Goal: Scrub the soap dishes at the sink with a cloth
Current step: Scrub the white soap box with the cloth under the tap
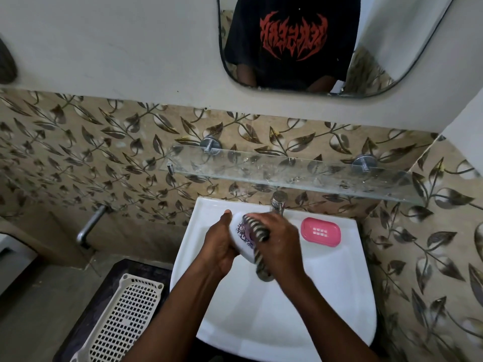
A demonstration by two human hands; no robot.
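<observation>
My left hand (219, 246) grips a white soap dish (241, 232) with a dark printed pattern, holding it tilted above the white sink (326, 296). A striped black-and-grey cloth (257, 236) is clutched in my right hand (281, 244) and pressed against the dish's face; its tail hangs down below my fist. On the sink's back right ledge lies a pink soap dish (321, 231) with a slotted middle, apart from both hands.
A chrome tap (278, 202) stands at the sink's back, just behind my right hand. Above it runs a glass shelf (300, 171). A white perforated plastic basket (122, 317) sits low on the left. A wall tap (90, 226) juts out at left. A mirror (313, 43) hangs above.
</observation>
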